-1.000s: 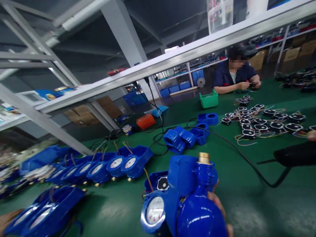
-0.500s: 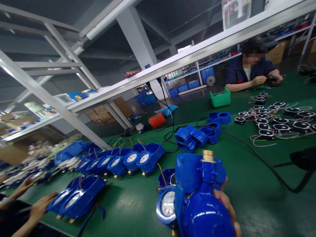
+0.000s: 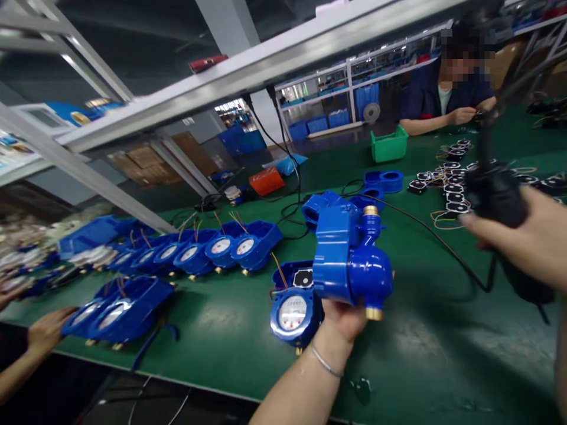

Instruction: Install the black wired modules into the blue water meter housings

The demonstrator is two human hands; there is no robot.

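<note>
My left hand is closed around a blue water meter, gripping it from below above the bench. The meter is turned so its rounded body and brass threaded ends face right; its dial is hidden. On the right, my right hand is wrapped round the black handle of a corded electric screwdriver, slightly blurred, its shaft pointing up. Another blue water meter lies just left of the held one, dial up, with a black module and wires in its open box.
A row of blue meters runs along the left. A co-worker's hand touches two more meters. Blue rings, a green bin and wired black modules lie farther back. Another person sits across the bench.
The held meter has moved farther from the camera and turned, showing its side. My right hand has come into view with the black screwdriver, which was lying at the right and is now raised.
</note>
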